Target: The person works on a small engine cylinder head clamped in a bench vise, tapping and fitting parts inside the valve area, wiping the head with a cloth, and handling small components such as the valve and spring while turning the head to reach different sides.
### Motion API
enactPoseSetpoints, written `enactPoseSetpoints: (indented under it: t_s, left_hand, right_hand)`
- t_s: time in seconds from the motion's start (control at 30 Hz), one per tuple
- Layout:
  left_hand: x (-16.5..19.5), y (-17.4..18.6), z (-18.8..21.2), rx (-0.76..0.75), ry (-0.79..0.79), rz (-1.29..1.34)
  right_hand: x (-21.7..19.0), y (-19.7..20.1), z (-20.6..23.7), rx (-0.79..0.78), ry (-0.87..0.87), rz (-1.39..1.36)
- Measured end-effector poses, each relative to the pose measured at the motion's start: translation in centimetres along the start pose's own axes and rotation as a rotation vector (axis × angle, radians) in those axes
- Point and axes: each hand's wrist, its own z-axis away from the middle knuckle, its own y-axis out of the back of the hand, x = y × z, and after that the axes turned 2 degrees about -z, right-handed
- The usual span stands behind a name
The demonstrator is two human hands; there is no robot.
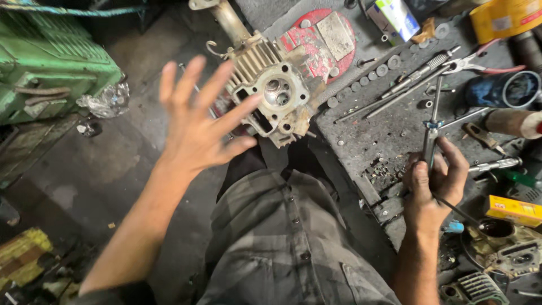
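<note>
Head camera looks down on two bare hands over a grimy workbench (389,135). Left hand (195,127) hangs in the air with its fingers spread wide apart, holding nothing; just beyond its fingertips sits a finned engine cylinder head (276,93) (port side facing up), with the index fingertip nearly at its edge. Right hand (435,181) has its fingers clamped around a slim metal tool (432,127) standing upright above the knuckles. Beyond those fingers lie long metal rods (406,85) and red-handled pliers (480,62); a yellow box (514,210) rests just beside the wrist.
</note>
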Motion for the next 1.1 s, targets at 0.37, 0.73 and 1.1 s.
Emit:
enactPoseSetpoints:
  t_s: [0.37, 0.73, 1.1]
  left_hand:
    - [1.7, -0.7, -3.2, 0.037, 0.321, 0.301]
    - [-0.2, 0.8, -6.1, 0.292, 0.263, -0.003]
    - [0.7, -2.4, -7.2, -0.028, 0.393, 0.224]
  right_hand:
    - [-1.5, -2.8, 5.6, 0.026, -0.061, 0.091]
    - [-2.3, -5.5, 6.2, -0.006, -0.053, 0.123]
    - [-2.0, -6.2, 5.1, 0.023, -0.123, 0.130]
